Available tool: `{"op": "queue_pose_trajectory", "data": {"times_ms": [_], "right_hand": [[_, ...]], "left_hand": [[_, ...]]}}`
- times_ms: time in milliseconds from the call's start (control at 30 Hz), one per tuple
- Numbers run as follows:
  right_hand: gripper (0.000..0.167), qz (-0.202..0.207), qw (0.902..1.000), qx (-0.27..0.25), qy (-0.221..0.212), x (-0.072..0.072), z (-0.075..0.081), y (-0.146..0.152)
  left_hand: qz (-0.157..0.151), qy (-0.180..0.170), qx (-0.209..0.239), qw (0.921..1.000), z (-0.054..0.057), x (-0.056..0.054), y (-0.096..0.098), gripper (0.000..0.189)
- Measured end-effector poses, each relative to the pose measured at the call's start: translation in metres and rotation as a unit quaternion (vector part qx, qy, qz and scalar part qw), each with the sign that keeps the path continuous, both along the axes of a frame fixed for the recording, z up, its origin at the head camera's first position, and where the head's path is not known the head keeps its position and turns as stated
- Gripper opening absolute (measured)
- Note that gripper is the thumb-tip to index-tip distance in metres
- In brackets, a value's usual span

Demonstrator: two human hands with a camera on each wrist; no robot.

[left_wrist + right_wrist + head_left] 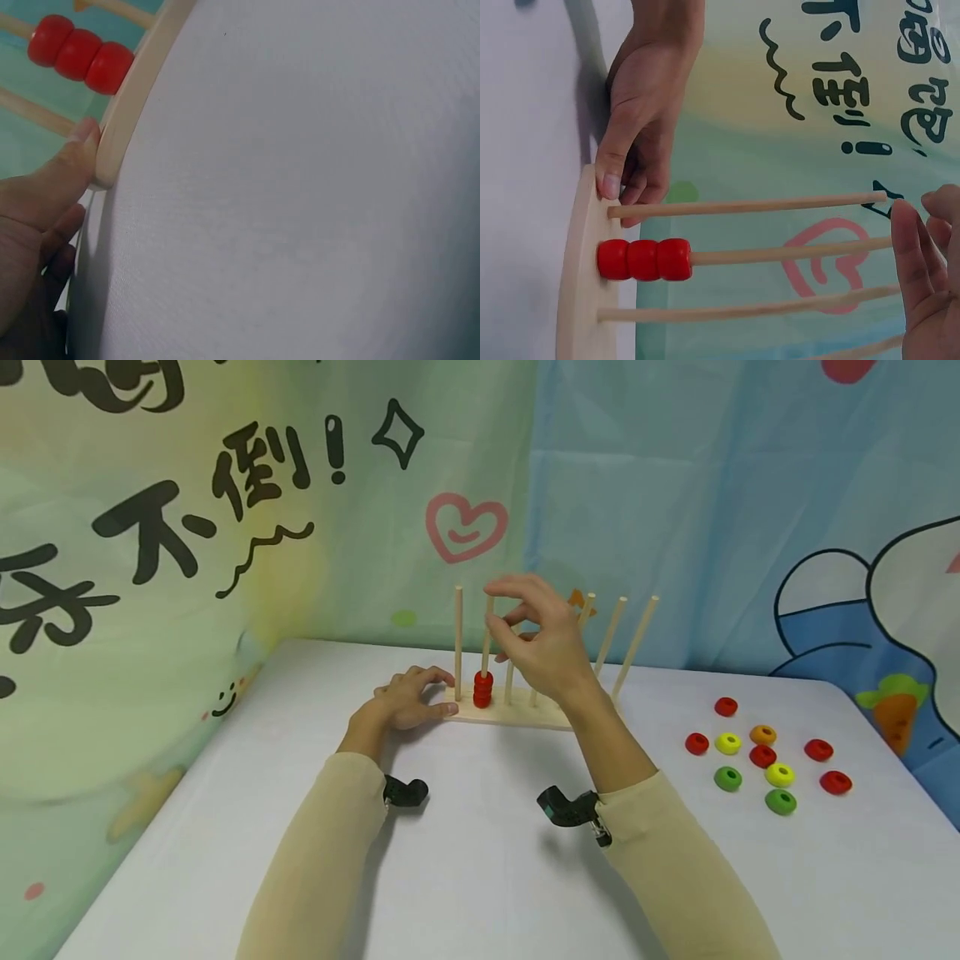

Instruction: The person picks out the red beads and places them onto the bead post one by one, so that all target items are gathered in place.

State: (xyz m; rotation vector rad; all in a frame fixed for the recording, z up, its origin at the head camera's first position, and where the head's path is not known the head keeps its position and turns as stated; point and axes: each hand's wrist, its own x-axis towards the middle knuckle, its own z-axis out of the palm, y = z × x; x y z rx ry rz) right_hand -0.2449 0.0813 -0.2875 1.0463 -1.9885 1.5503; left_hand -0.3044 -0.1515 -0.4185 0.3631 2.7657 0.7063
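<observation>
A wooden peg stand (517, 717) with a row of upright pegs stands towards the back of the table. Three red beads (483, 690) are stacked at the foot of its second peg from the left. My left hand (408, 700) holds the stand's left end, the thumb (81, 142) on the base in the left wrist view. At the top of the second peg is my right hand (546, 631), its thumb and index finger apart with no bead between them. In the right wrist view the red beads (643, 259) sit against the base.
Loose red beads (818, 749), yellow beads (780, 775), green beads (781, 802) and an orange bead (763, 734) lie scattered on the white table (465, 852) at the right. A printed cloth backdrop (630, 468) hangs behind the stand and along the left.
</observation>
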Motion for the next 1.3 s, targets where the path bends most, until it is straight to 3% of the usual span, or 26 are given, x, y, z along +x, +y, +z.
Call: {"op": "queue_pose_trajectory", "data": {"times_ms": [600, 900, 1300], "right_hand": [[0.028, 0.0, 0.9965, 0.081, 0.021, 0.021, -0.016, 0.039], [0.03, 0.001, 0.9958, 0.091, 0.002, 0.028, -0.03, 0.066], [0.029, -0.048, 0.9898, 0.133, 0.017, 0.033, -0.04, 0.108]], "left_hand": [[0.0, 0.006, -0.009, 0.9999, 0.004, 0.0, 0.0, 0.049], [-0.003, 0.004, -0.008, 1.0, 0.002, 0.001, 0.0, 0.05], [-0.001, -0.002, -0.008, 1.0, 0.0, 0.003, 0.004, 0.051]]}}
